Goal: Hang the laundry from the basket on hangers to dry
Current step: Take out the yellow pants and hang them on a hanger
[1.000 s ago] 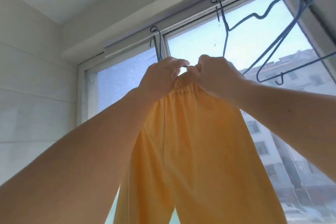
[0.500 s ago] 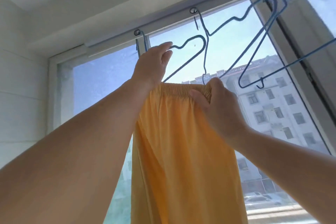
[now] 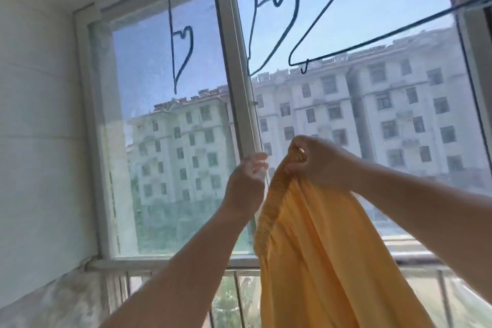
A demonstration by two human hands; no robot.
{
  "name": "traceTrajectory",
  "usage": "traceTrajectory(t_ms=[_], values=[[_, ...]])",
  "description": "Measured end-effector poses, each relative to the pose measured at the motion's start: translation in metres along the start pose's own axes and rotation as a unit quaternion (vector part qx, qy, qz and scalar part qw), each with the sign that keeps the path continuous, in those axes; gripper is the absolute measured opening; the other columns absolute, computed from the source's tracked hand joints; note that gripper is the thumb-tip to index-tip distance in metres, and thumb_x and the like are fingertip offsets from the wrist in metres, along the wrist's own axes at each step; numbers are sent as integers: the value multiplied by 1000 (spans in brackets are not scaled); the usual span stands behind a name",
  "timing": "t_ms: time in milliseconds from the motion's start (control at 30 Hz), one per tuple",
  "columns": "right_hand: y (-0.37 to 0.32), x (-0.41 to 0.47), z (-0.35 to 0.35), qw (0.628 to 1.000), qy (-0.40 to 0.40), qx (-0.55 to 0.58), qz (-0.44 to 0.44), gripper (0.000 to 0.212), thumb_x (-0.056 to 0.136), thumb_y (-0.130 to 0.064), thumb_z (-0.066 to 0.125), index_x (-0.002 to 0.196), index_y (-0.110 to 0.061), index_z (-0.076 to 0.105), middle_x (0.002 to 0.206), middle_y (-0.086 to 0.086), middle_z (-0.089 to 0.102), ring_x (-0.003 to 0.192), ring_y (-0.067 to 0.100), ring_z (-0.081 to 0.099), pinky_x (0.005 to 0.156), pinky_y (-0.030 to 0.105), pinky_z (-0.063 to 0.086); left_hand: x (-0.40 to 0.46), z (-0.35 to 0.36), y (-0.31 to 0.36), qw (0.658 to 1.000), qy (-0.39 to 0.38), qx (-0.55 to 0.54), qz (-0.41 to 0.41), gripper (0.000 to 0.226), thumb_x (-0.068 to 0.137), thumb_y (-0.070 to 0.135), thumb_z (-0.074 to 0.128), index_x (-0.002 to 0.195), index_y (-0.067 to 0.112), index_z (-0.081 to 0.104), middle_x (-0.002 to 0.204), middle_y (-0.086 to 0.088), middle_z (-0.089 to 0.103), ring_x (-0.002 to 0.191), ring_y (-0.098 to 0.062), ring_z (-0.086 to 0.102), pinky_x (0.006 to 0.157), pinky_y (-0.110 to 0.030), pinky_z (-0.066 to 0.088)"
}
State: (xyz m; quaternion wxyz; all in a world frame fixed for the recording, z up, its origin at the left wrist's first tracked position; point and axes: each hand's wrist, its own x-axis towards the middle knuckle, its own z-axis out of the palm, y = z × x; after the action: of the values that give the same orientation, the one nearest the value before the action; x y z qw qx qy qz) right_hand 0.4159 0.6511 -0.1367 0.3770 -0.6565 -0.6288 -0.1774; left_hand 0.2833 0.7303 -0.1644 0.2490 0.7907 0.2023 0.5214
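Observation:
Yellow trousers (image 3: 324,253) with an elastic waistband hang in front of the window, well below the hangers. My right hand (image 3: 316,162) is shut on the bunched waistband at its top. Just left of the cloth, my left hand (image 3: 247,184) has its fingers apart and holds nothing. Three blue wire hangers hang above from a rail: a left hanger (image 3: 181,45), a middle hanger (image 3: 277,24) and a wide right hanger (image 3: 372,42). All three are bare.
A white-framed window (image 3: 234,88) fills the view, with apartment blocks outside. A white tiled wall (image 3: 40,128) closes the left side. A sill and railing (image 3: 170,263) run along the bottom. The basket is out of view.
The trousers have come down from the hangers to below them. My left hand has let go of the waistband; my right hand still grips it. The view has tilted downward.

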Motion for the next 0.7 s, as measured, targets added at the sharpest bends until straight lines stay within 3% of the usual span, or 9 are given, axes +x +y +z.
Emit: traceTrajectory(t_ms=[67, 200, 267, 333, 400, 533, 700], values=[[11, -16, 14, 999, -35, 17, 15, 20, 81, -30, 69, 88, -25, 51, 80, -9, 53, 71, 8, 50, 55, 17, 33, -26, 3, -20, 989, -118, -64, -58, 31, 93, 7, 48, 122, 16, 54, 112, 0, 61, 96, -5, 56, 71, -2, 41], [27, -56, 29, 986, -135, 82, 48, 17, 78, -30, 72, 84, -29, 56, 84, -6, 59, 78, 12, 56, 64, 24, 45, -68, 15, -63, 946, -281, -120, -105, 57, 83, 11, 66, 133, 24, 42, 121, 7, 52, 114, -7, 48, 76, -12, 44], [32, -78, 35, 976, -178, 104, 66, 17, 77, -28, 73, 82, -31, 57, 84, -7, 60, 78, 13, 56, 71, 27, 49, -84, 25, -78, 930, -322, -134, -116, 67, 78, 9, 72, 133, 29, 40, 119, 9, 50, 108, -2, 48, 72, -13, 50], [38, -101, 41, 969, -202, 107, 88, 18, 76, -28, 73, 81, -33, 56, 84, -8, 58, 78, 11, 56, 70, 24, 48, -102, 42, -91, 916, -353, -142, -131, 71, 70, 12, 78, 127, 38, 43, 118, 9, 50, 110, -6, 50, 85, -24, 53], [44, -122, 44, 962, -217, 123, 106, 17, 77, -25, 73, 81, -31, 57, 82, -7, 59, 74, 9, 56, 69, 25, 50, -118, 55, -101, 911, -369, -133, -126, 75, 66, 14, 80, 130, 34, 45, 124, 6, 52, 120, -13, 48, 98, -35, 47], [56, -169, 49, 936, -255, 162, 181, 16, 76, -18, 73, 86, -22, 62, 79, -2, 61, 74, 14, 59, 73, 34, 56, -152, 85, -114, 896, -422, -92, -100, 75, 65, 15, 84, 129, 29, 47, 128, 8, 52, 124, -11, 45, 105, -32, 38], [70, -222, 48, 917, -315, 111, 219, 15, 80, -18, 70, 84, -28, 60, 80, -2, 60, 77, 14, 58, 71, 31, 53, -193, 117, -131, 853, -518, -25, -66, 62, 67, 22, 82, 122, 30, 55, 121, 10, 56, 116, -11, 48, 104, -35, 37]])
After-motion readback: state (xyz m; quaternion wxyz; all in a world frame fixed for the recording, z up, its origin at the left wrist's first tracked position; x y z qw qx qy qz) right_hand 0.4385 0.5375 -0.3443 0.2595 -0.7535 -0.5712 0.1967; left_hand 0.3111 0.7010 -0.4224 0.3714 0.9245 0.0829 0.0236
